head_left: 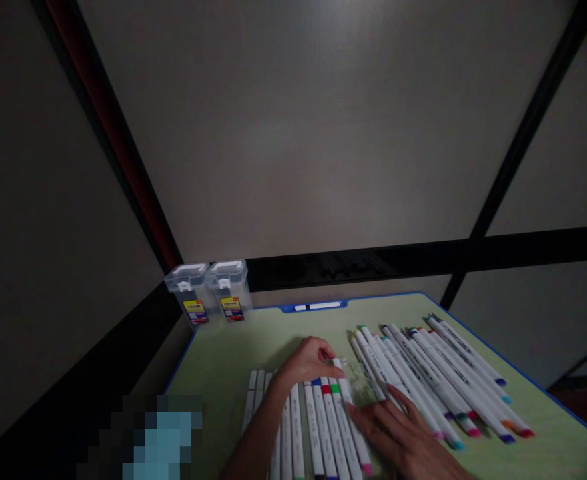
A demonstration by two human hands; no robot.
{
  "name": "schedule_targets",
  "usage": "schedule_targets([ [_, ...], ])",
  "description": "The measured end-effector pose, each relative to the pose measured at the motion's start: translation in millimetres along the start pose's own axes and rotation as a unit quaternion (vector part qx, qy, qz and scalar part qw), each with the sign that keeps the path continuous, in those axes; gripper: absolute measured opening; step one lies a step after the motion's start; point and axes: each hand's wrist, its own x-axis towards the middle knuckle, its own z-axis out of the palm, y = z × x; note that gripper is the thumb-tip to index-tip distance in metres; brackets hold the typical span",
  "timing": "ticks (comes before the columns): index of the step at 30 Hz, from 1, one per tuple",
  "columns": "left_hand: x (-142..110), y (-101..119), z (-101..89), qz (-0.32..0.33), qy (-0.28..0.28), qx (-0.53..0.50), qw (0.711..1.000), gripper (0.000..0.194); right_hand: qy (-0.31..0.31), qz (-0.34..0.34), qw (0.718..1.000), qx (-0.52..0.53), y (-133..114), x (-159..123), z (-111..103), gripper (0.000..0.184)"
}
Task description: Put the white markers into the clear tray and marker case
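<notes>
My left hand [309,361] is closed, its thumb and fingers pinching the upper end of a white marker [354,440] with a pink lower end. This marker lies at the right end of a row of white markers [326,427], some showing red, green or blue bands. My left forearm crosses over part of that row. My right hand [403,430] rests with its fingers stretched and apart, fingertips against the side of the same marker. A clear plastic piece [361,377] shows between my hands; its full shape is partly hidden.
A pile of loose white markers [423,373] with coloured ends lies at the right. Two clear lidded boxes [231,293] with labels stand at the back left. The pale green table [273,333] has a blue edge, a pen slot, and a panelled wall [323,133] behind.
</notes>
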Motion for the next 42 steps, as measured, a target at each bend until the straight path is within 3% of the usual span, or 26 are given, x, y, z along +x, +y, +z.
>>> schedule_targets([
  [20,-0.1,1.0,-1.3,0.007,-0.007,-0.007,1.0,0.032,0.0,-0.014,1.0,0.005,0.7,1.2,-2.0,0.045],
  [25,0.8,0.1,-0.8,0.008,-0.007,-0.011,1.0,0.03,0.025,-0.003,1.0,0.01,0.1,-0.4,0.6,0.044],
  [33,-0.3,4.2,0.6,-0.009,-0.002,-0.014,1.0,0.027,0.019,-0.035,0.999,-0.036,0.0,3.1,-0.4,0.039],
  [42,-1.3,6.1,0.9,-0.025,0.002,-0.022,0.999,0.028,0.02,-0.012,1.0,-0.008,0.3,1.1,3.2,0.037],
])
